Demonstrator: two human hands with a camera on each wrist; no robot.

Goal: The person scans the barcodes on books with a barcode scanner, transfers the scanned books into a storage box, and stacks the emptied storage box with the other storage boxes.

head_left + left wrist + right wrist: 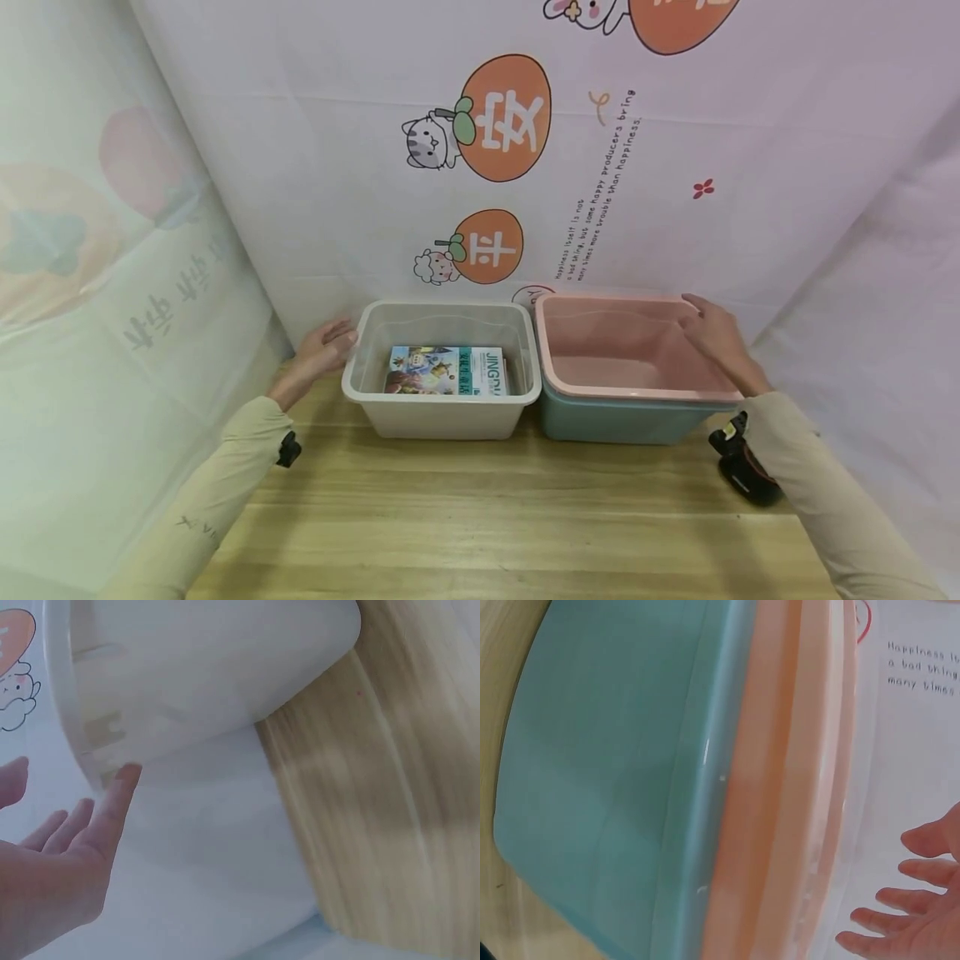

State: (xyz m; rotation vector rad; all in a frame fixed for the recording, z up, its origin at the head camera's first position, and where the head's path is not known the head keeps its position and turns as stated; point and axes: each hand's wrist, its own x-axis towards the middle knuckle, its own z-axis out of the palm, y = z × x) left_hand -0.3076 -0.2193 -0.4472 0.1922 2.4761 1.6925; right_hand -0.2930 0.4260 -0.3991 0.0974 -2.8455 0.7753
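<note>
My left hand (pixel 324 350) is at the left end of an off-white plastic bin (pixel 442 421), fingers relaxed and nothing in its grasp. In the left wrist view its longest-reaching fingertip (pixel 130 774) overlaps the bin's rim. Inside that bin lies a book (pixel 427 371) with a colourful illustrated cover, with the edge of something else showing beside it. To the right, a pink bin (pixel 637 393) is nested in a teal bin (pixel 611 423). My right hand (pixel 716 333) hovers by the pink bin's right end, fingers spread and holding nothing, as the right wrist view (pixel 930 900) confirms.
Both bins stand side by side at the back of a wooden table (pixel 480 517), against a white printed cloth (pixel 337 167). More cloth hangs at the left and right. A black device (pixel 750 482) is beside the right sleeve, and a small black mount (pixel 288 450) at the left sleeve.
</note>
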